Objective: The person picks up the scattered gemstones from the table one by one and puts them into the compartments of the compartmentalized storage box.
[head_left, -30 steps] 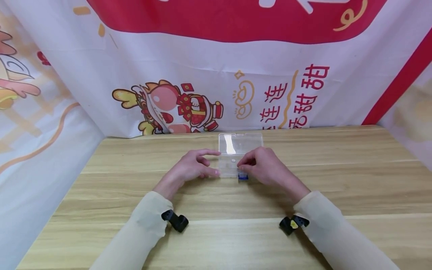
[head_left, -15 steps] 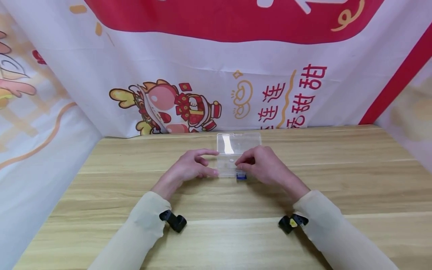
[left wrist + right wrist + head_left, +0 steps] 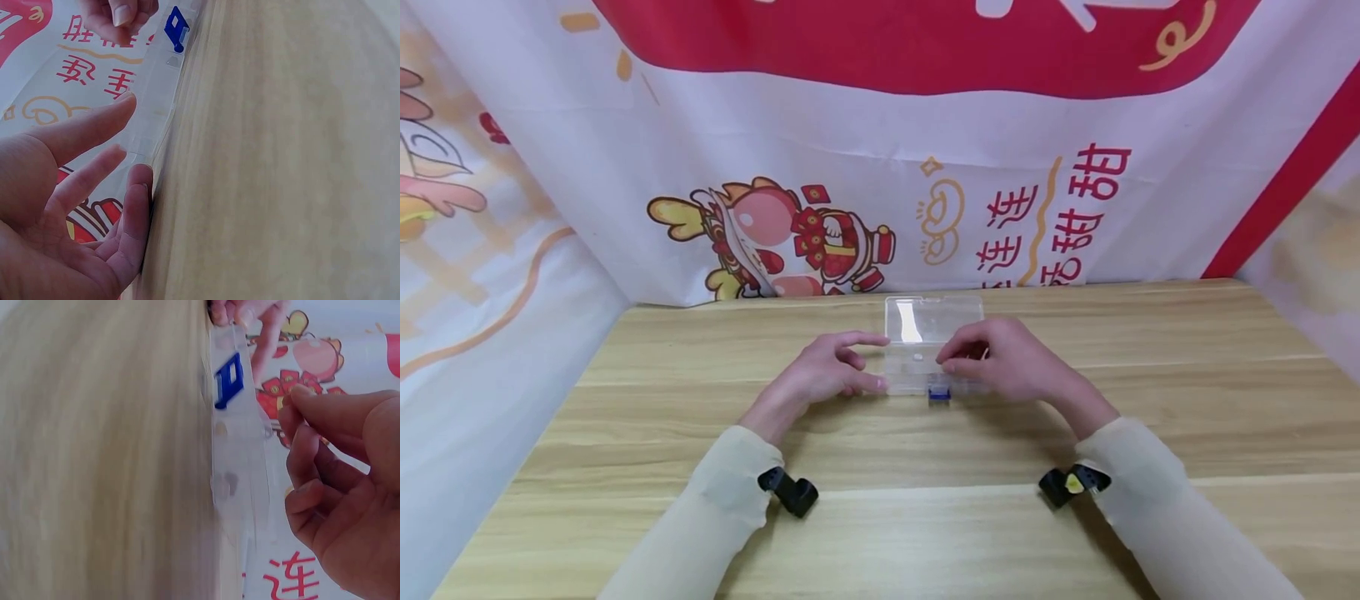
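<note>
A clear plastic box (image 3: 898,386) stands on the table with its clear lid (image 3: 932,319) raised at the back. On its front wall sits a blue, latch-like piece with a rectangular opening (image 3: 229,381). My left hand (image 3: 831,367) is at the box's left end, fingers extended and spread, thumb and index tips at its edge. Over the right part of the box hovers my right hand (image 3: 1000,358), fingers bent and thumb tip close to the index finger (image 3: 304,450). Whether something tiny lies between those tips is hidden. A small whitish spot (image 3: 917,357) shows inside the box.
The wood-grain table (image 3: 880,533) extends in front of the box and to both sides. A printed white and red cloth (image 3: 850,125) hangs behind its far edge. Black wrist cameras (image 3: 790,492) sit on both sleeves.
My right hand has lifted slightly and shifted right, leaving the blue piece more exposed. My left hand keeps its place beside the box.
</note>
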Demonstrator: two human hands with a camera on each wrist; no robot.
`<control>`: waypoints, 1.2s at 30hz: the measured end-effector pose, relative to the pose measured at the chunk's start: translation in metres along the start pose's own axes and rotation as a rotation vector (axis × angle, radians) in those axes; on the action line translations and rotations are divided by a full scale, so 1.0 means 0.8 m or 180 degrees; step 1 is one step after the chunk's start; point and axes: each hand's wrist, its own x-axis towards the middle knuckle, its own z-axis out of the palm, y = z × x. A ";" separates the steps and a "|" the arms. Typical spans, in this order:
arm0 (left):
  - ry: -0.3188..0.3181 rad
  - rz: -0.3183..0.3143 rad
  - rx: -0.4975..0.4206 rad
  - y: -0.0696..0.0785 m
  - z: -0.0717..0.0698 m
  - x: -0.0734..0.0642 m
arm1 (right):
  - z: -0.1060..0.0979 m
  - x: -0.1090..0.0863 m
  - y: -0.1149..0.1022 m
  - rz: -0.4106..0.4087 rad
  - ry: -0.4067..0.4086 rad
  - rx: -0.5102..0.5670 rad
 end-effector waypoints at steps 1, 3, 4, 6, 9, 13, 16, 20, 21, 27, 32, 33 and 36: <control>0.0002 -0.0009 -0.0009 0.000 0.000 0.000 | -0.002 -0.001 0.003 0.0005 -0.0003 0.0010; 0.0000 -0.0006 -0.0015 0.000 0.001 0.000 | -0.006 -0.002 0.007 0.0054 -0.0001 0.0028; 0.0000 0.0002 -0.0012 0.000 0.000 0.000 | -0.008 -0.003 0.009 0.0080 0.0001 0.0030; 0.0004 0.0003 -0.0020 0.000 0.000 -0.001 | -0.012 -0.004 0.011 0.0118 -0.0001 0.0032; -0.0003 0.0021 -0.0011 0.000 0.001 -0.001 | -0.019 -0.007 0.015 0.0099 -0.0014 0.0066; 0.0000 0.0021 -0.0006 -0.001 0.001 -0.001 | -0.031 -0.011 0.025 0.0066 -0.0087 0.0192; 0.0014 0.0032 0.0000 -0.001 0.001 -0.001 | -0.043 -0.014 0.035 0.0083 -0.0158 0.0339; 0.0011 0.0048 0.0017 -0.001 0.000 -0.001 | -0.058 -0.020 0.050 0.0099 -0.0250 0.0511; 0.0007 0.0056 0.0030 -0.001 0.000 -0.001 | -0.061 -0.021 0.054 0.0092 -0.0279 0.0535; 0.0008 0.0065 0.0041 -0.002 -0.001 -0.003 | -0.074 -0.029 0.075 0.0091 -0.0489 0.0532; 0.0010 0.0041 0.0034 0.000 0.000 -0.002 | -0.084 -0.035 0.093 0.0145 -0.0616 0.0451; 0.0015 0.0030 0.0030 0.000 0.000 -0.002 | -0.086 -0.037 0.096 0.0183 -0.0641 0.0433; 0.0016 0.0017 0.0013 -0.001 0.000 -0.001 | -0.092 -0.042 0.104 0.0301 -0.0699 0.0386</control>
